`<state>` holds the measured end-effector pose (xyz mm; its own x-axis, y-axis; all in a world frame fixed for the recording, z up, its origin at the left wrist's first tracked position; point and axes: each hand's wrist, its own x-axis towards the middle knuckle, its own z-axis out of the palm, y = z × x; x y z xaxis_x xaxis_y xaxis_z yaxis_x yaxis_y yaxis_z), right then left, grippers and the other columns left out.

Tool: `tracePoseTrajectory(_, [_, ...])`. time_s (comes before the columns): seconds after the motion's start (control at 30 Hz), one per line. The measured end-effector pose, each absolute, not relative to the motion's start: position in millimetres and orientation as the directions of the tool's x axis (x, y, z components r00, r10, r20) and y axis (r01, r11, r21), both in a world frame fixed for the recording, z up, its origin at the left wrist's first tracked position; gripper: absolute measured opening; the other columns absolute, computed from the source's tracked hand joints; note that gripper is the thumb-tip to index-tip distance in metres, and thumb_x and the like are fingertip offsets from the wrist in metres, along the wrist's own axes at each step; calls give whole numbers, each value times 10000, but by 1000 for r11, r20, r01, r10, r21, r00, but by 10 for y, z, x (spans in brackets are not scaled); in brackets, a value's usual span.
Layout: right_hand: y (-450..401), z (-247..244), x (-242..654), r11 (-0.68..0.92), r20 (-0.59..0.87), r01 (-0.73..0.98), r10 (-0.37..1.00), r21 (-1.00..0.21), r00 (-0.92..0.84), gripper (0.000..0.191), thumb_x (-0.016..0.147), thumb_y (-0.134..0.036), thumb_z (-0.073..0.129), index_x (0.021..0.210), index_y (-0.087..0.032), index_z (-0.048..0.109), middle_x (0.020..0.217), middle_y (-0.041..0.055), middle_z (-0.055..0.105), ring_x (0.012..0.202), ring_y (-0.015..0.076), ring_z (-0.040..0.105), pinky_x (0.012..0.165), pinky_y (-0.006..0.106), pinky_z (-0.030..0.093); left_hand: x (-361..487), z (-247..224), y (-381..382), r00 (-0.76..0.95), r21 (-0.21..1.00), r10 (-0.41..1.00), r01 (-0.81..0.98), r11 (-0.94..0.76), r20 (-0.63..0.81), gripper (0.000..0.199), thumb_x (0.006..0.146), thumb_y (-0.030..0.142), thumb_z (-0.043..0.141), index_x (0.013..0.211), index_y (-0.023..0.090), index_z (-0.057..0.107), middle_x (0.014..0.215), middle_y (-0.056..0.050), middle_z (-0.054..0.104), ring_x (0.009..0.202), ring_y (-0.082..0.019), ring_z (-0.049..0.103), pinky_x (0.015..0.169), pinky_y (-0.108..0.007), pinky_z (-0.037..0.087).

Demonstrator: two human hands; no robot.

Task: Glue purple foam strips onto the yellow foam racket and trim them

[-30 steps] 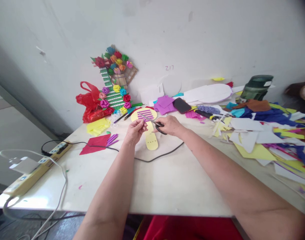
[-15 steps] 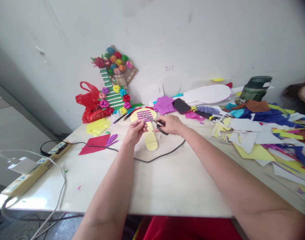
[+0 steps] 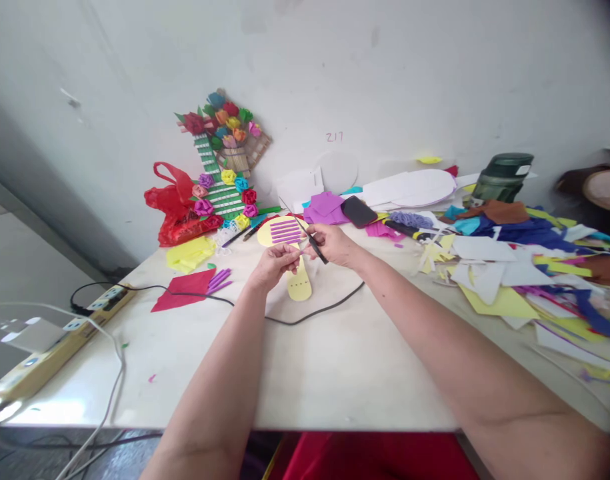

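Observation:
Black-handled scissors (image 3: pixel 317 249) are in my right hand (image 3: pixel 337 245), their blades pointing up and away to the left. My left hand (image 3: pixel 275 267) is closed in a pinch, its fingertips close to those of the right hand. A bit of purple shows at those fingertips, probably a thin strip, too small to make out fully. Beneath and beyond both hands lies a yellow paper cutout (image 3: pixel 299 288) with a round head and a long stem. Several purple strips (image 3: pixel 285 231) lie side by side across its head. The hands partly cover its stem.
Left are purple paper rolls (image 3: pixel 219 280), red paper (image 3: pixel 182 291), a power strip (image 3: pixel 59 347) and a black cable (image 3: pixel 295 323). Behind stand a paper-flower craft (image 3: pixel 225 193) and a red bag (image 3: pixel 172 207). A phone (image 3: pixel 359 211), paper scraps (image 3: pixel 505 293) and a green bottle (image 3: pixel 503 177) lie right.
The scissors have turned so the blades point more upward, away from the strips. My hands have drawn closer together at the fingertips. The whole view has shifted slightly.

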<state>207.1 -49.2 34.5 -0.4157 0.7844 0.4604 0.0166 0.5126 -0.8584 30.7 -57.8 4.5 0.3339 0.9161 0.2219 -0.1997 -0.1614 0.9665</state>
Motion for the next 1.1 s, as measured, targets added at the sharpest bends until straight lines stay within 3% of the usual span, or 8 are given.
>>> tracePoseTrajectory(0.17, [-511, 334, 2086, 550, 472, 68, 769, -832, -431, 303, 586, -149, 662, 883, -144, 603, 676, -7, 626, 557, 98, 566, 565, 233, 463, 301, 47, -578, 366, 982, 916, -153, -114, 164, 269, 582, 301, 765, 658, 116, 586, 517, 12, 568, 414, -57, 484, 429, -192, 411])
tracePoseTrajectory(0.4, [-555, 387, 2078, 408, 348, 47, 829, -912, -437, 293, 547, -128, 663, 822, -140, 563, 579, -35, 589, 492, 98, 541, 485, 226, 439, 316, 75, -592, 385, 986, 917, -156, -50, 108, 284, 569, 295, 773, 683, 117, 584, 514, 19, 567, 405, -50, 478, 429, -185, 407])
tracePoseTrajectory(0.77, [-604, 435, 2108, 300, 278, 0, 883, -954, -379, 283, 582, -118, 677, 833, -148, 550, 508, -52, 572, 422, 80, 528, 390, 176, 397, 293, 56, -575, 416, 979, 900, -197, -53, 132, 277, 606, 310, 761, 667, 111, 579, 559, -11, 608, 395, -35, 453, 405, -174, 382])
tracePoseTrajectory(1.1, [-598, 397, 2074, 246, 235, -25, 883, -969, -405, 301, 548, -158, 732, 793, -158, 557, 507, -45, 553, 441, 87, 526, 406, 197, 429, 309, 27, -565, 471, 985, 870, -156, -80, 145, 326, 630, 307, 750, 781, 141, 513, 565, -9, 626, 416, -72, 520, 396, -168, 391])
